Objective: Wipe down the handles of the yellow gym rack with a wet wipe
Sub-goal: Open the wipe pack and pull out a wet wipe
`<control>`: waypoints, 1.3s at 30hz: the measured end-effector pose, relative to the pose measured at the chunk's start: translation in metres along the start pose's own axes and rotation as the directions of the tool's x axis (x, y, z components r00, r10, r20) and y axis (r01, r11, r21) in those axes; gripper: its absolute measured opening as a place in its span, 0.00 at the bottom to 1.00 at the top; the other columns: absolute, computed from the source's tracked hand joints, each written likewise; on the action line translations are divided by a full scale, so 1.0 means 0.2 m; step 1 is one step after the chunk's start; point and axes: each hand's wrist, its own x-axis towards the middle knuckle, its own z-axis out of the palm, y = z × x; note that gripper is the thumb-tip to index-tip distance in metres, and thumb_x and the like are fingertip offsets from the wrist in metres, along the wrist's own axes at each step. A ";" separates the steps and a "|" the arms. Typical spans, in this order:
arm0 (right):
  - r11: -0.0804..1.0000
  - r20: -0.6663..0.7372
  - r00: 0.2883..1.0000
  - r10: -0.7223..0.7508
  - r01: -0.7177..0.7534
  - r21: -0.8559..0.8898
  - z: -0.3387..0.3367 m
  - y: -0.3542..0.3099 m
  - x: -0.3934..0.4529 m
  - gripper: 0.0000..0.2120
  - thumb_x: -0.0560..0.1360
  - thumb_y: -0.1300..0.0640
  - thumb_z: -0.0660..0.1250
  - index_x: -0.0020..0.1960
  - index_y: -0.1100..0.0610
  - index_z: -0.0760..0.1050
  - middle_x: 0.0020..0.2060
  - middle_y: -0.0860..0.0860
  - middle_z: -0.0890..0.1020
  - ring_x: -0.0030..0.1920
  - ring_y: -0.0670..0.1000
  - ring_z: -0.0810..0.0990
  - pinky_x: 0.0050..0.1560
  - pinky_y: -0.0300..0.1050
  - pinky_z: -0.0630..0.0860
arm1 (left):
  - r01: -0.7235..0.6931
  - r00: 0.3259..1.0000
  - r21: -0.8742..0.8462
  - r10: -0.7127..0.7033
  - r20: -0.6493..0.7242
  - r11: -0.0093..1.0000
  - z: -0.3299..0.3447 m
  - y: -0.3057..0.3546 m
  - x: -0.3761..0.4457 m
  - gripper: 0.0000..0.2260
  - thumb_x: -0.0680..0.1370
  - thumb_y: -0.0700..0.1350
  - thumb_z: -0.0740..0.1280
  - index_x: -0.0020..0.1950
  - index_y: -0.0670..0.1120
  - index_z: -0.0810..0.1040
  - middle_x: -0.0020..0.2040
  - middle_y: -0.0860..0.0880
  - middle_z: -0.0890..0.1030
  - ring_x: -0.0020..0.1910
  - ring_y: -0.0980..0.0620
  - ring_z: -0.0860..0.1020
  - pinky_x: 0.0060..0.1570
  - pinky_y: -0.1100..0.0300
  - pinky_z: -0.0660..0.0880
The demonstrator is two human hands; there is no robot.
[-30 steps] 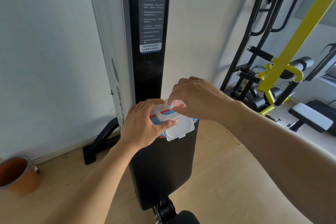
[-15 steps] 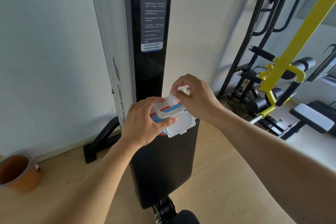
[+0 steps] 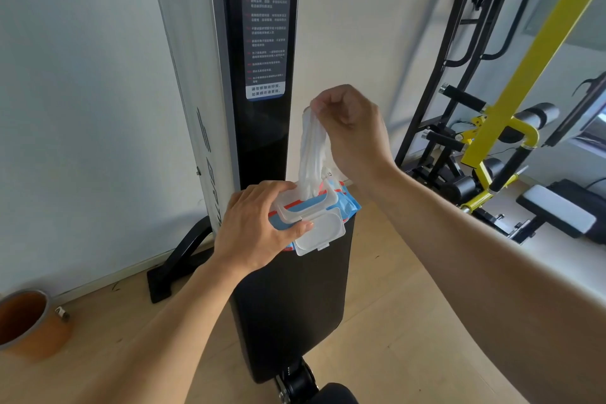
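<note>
A blue and red pack of wet wipes (image 3: 341,205) with its white flip lid (image 3: 323,234) open rests on the top end of a black padded bench back (image 3: 292,298). My left hand (image 3: 259,233) presses down on the pack. My right hand (image 3: 352,134) pinches the top of a white wet wipe (image 3: 311,154), which stretches up out of the pack's opening, its lower end still inside. The yellow gym rack (image 3: 524,65) stands at the right, with a black-gripped handle (image 3: 510,170) on its curved yellow arm.
A tall black and white machine column (image 3: 262,59) with a warning label stands against the wall behind the pack. A black rack (image 3: 459,59) leans at the back right. A white-padded bench (image 3: 557,213) lies at the right. An orange pot (image 3: 29,321) sits on the wooden floor at the left.
My right hand has risen from the pack's opening, drawing the wet wipe up into a long strip. My left hand has stayed on the pack.
</note>
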 end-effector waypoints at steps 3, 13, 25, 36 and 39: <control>1.000 -0.023 1.000 -0.015 0.014 -0.023 0.01 0.00 0.02 0.05 0.79 0.58 0.67 0.45 0.51 0.78 0.37 0.41 0.81 0.37 0.40 0.77 0.40 0.31 0.71 | -0.046 0.999 0.019 0.045 0.019 0.999 0.00 0.00 0.00 0.28 0.72 0.70 0.66 0.66 0.55 0.72 0.61 0.54 0.81 0.56 0.53 0.81 0.61 0.58 0.74; 0.993 -0.186 0.979 -0.079 0.095 0.077 0.03 -0.07 0.10 0.05 0.80 0.58 0.64 0.45 0.52 0.75 0.39 0.48 0.85 0.39 0.50 0.86 0.44 0.59 0.81 | -0.005 0.999 -0.015 0.006 0.044 1.000 0.00 0.00 0.02 0.25 0.72 0.69 0.66 0.64 0.59 0.71 0.60 0.55 0.80 0.55 0.53 0.80 0.59 0.56 0.74; 0.961 0.242 0.967 0.083 -0.014 -0.275 0.02 0.05 0.11 0.04 0.80 0.55 0.62 0.50 0.51 0.76 0.32 0.49 0.80 0.28 0.42 0.73 0.33 0.42 0.69 | 0.188 0.975 0.028 -0.190 0.116 0.982 -0.02 0.09 0.14 0.27 0.70 0.77 0.56 0.51 0.57 0.76 0.53 0.59 0.79 0.52 0.57 0.77 0.57 0.56 0.73; 0.415 0.694 0.625 0.357 0.559 -0.717 -0.05 0.11 0.14 0.18 0.71 0.49 0.77 0.57 0.55 0.79 0.50 0.52 0.80 0.48 0.54 0.76 0.55 0.51 0.78 | 0.326 0.943 0.087 -0.331 0.041 0.941 0.06 0.17 0.16 0.15 0.76 0.65 0.65 0.47 0.55 0.68 0.45 0.57 0.77 0.45 0.56 0.78 0.56 0.53 0.76; 0.419 0.655 0.704 0.276 0.525 -0.741 -0.02 0.10 0.16 0.10 0.76 0.52 0.71 0.40 0.57 0.77 0.42 0.53 0.81 0.43 0.57 0.79 0.52 0.52 0.79 | 0.335 0.939 0.088 -0.340 0.052 0.938 0.06 0.18 0.17 0.15 0.76 0.63 0.66 0.48 0.55 0.67 0.47 0.55 0.79 0.48 0.54 0.80 0.56 0.53 0.75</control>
